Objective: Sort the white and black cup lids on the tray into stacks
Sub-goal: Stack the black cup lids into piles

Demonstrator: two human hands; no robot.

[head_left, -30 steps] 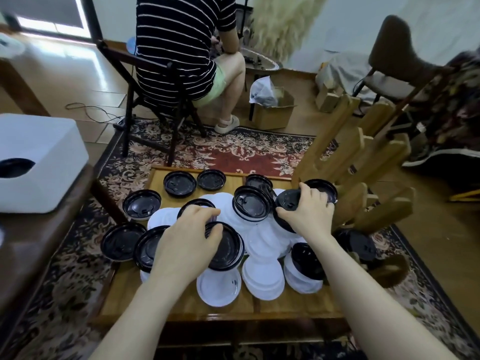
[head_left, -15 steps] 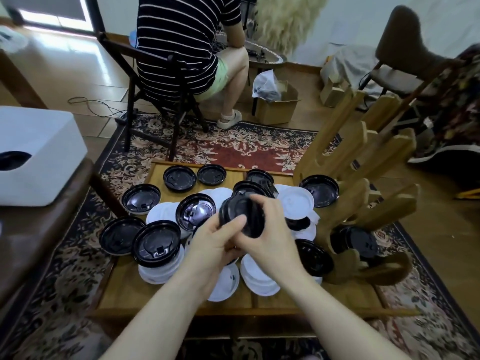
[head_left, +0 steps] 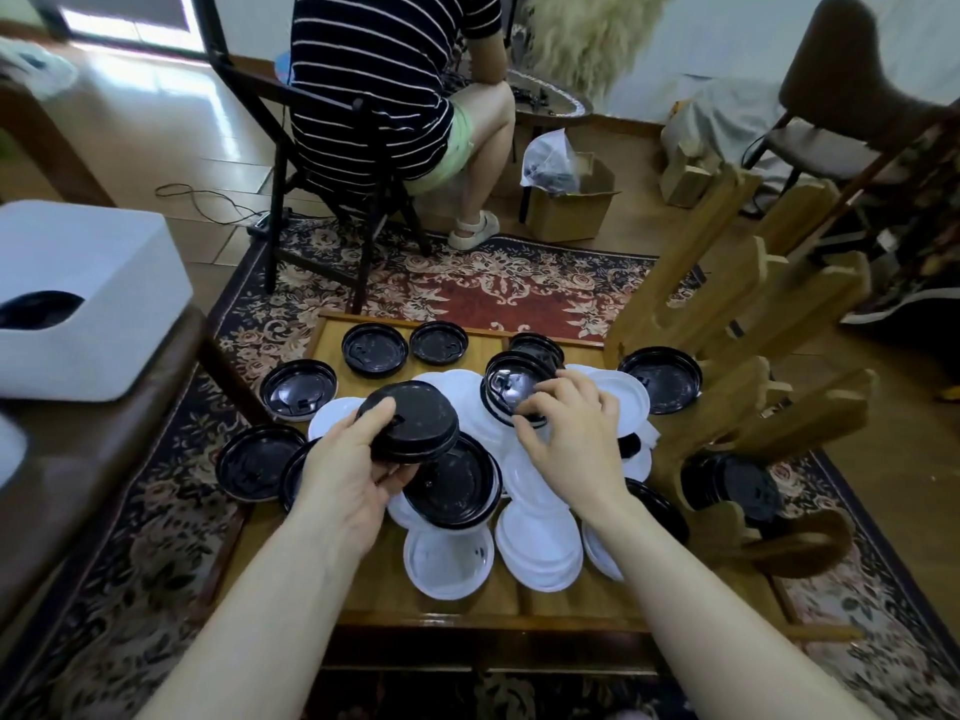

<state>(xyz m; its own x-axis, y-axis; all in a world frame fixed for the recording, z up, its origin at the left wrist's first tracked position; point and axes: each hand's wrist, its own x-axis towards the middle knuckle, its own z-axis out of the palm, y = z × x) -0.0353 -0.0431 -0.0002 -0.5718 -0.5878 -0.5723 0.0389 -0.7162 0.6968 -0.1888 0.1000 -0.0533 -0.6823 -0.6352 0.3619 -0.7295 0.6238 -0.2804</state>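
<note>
A wooden tray (head_left: pixel 571 597) holds a heap of white lids (head_left: pixel 537 550) and black lids (head_left: pixel 454 483) mixed together. My left hand (head_left: pixel 348 475) grips a small stack of black lids (head_left: pixel 410 420), lifted above the heap, thumb on top. My right hand (head_left: pixel 569 439) reaches over the heap's far side and pinches the rim of another black lid (head_left: pixel 511 387) that lies on white lids. More black lids sit singly at the tray's far edge (head_left: pixel 374 349) and left edge (head_left: pixel 258 461).
A wooden peg rack (head_left: pixel 753 387) stands at the tray's right side with black lids around it. A white box (head_left: pixel 83 304) sits on a dark table at left. A person in a striped shirt (head_left: pixel 374 85) sits on a chair beyond the patterned rug.
A second ago my hands lay apart on the heap. They met over one black stack, and now the left holds it alone while the right has moved back to another black lid.
</note>
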